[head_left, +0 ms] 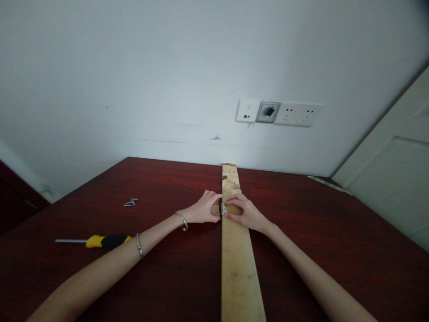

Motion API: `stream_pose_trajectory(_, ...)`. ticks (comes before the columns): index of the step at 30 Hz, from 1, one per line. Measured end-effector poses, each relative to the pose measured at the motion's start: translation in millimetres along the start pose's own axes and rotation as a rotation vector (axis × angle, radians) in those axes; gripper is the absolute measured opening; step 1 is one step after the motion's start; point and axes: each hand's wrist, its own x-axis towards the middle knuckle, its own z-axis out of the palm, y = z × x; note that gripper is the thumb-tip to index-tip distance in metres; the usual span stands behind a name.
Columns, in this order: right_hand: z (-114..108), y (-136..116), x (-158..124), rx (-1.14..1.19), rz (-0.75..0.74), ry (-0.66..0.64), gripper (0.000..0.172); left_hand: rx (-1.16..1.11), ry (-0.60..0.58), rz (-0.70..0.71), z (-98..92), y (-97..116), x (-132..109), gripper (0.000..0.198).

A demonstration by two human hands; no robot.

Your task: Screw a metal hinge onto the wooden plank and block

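Observation:
A long pale wooden board (237, 268) lies on the dark red table, running from the near edge toward the wall. On its left edge sits a small metal hinge (224, 209). My left hand (203, 208) curves around a small light wooden piece (216, 209) beside the board, thumb and fingers on its two sides. My right hand (246, 212) rests on the board with its fingers and thumb closed in on the hinge's right side. The fingertips partly cover where the hinge meets the wood.
A yellow and black screwdriver (95, 241) lies at the left, partly behind my left forearm. Several screws (131, 202) are farther back on the left. A flat strip (328, 184) lies at the table's back right corner. Sockets (296, 114) are on the wall behind.

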Motion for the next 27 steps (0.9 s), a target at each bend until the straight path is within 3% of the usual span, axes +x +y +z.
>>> stream_pose_trajectory(10,-2.1,-1.4,0.0,0.003,0.026,-0.004,0.030,0.030,-0.015,-0.008,-3.1,0.0,0.0,0.069)
stream_pose_trajectory(19,-5.1,-4.8,0.0,0.028,0.037,-0.013,0.026,0.033,-0.173,-0.053,-16.3,0.2,-1.4,0.080)
stream_pose_trajectory(27,-2.9,-2.4,0.0,0.016,0.027,-0.005,0.028,-0.001,-0.171,-0.101,-18.0,-7.7,-2.9,0.086)
